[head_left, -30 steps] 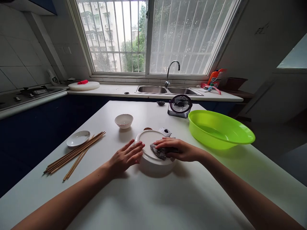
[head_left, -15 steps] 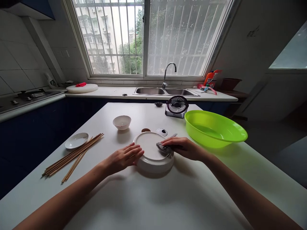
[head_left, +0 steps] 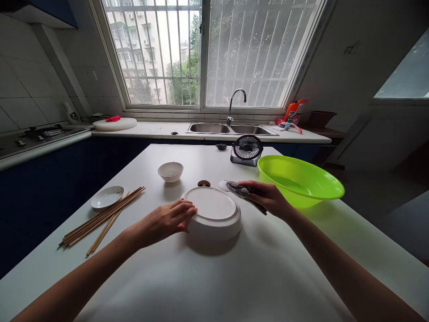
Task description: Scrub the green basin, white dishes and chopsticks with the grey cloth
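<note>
A white plate (head_left: pixel 214 210) lies upside down in the middle of the white table (head_left: pixel 208 277). My left hand (head_left: pixel 164 220) rests against its left rim, fingers curled on the edge. My right hand (head_left: pixel 268 197) is lifted off the plate to its right and grips a grey steel scrubber (head_left: pixel 238 189), held just above the table between the plate and the green basin (head_left: pixel 298 179).
A small white bowl (head_left: pixel 170 171), a saucer (head_left: pixel 107 197) and several wooden chopsticks (head_left: pixel 103 217) lie to the left. A small black fan (head_left: pixel 247 150) stands behind the basin. A sink (head_left: pixel 231 128) and a stove (head_left: pixel 36 134) line the far counters.
My right hand has wiped across the plate's base from the front to the right and lifted the scrubber off it. My left hand has stayed at the plate's left rim.
</note>
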`<control>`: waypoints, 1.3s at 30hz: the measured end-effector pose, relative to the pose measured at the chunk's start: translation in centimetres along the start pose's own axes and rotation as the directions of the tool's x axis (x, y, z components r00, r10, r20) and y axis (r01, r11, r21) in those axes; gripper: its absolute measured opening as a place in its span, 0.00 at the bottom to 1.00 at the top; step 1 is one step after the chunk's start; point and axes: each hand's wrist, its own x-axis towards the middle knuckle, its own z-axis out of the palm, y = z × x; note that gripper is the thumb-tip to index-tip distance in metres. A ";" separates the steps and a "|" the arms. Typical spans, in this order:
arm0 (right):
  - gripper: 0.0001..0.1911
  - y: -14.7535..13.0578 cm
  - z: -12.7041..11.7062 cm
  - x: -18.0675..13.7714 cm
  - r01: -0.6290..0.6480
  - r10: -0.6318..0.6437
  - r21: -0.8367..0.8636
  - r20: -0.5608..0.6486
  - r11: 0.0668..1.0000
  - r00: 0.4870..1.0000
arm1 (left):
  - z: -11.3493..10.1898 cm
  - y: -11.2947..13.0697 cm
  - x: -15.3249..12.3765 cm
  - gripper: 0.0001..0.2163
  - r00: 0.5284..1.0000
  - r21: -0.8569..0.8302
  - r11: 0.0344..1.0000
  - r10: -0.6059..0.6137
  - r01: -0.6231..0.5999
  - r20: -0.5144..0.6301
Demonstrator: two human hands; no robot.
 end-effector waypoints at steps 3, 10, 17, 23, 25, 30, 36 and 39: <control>0.26 0.4 0.1 0.1 -0.040 0.040 -0.015 -0.030 0.999 0.999 | -0.7 0.0 0.0 0.20 0.999 -0.022 0.999 -0.041 0.041 0.012; 0.25 1.3 -0.2 0.3 -0.110 0.096 -0.202 -0.076 0.973 0.992 | -2.0 -0.3 -0.3 0.19 0.990 -0.047 0.989 -0.137 0.138 0.016; 0.07 0.4 0.8 -0.5 -0.001 0.085 -0.597 0.111 0.802 0.990 | -2.5 -1.2 -1.2 0.21 0.975 -0.074 0.973 -0.220 0.220 -0.002; 0.06 -0.8 3.8 -1.3 0.129 0.088 -0.679 0.276 0.723 0.957 | -2.7 -2.3 -1.7 0.22 0.965 -0.076 0.967 -0.248 0.242 -0.084; 0.09 -1.1 4.9 -1.7 0.150 0.084 -0.643 0.318 0.751 0.944 | -2.8 -2.5 -1.8 0.20 0.955 -0.083 0.957 -0.286 0.279 -0.083; 0.12 -1.5 8.2 -3.0 0.210 0.047 -0.590 0.390 0.780 0.920 | -3.3 -2.6 -1.7 0.19 0.940 -0.102 0.941 -0.331 0.323 -0.078; 0.11 -2.3 9.3 -3.3 0.249 -0.031 -0.468 0.425 0.848 0.904 | -3.2 -2.9 -1.9 0.20 0.912 -0.151 0.910 -0.401 0.387 -0.081; 0.14 -1.9 7.7 -2.7 0.183 -0.046 -0.460 0.294 0.869 0.955 | -3.0 -3.2 -2.1 0.19 0.895 -0.240 0.880 -0.439 0.411 -0.079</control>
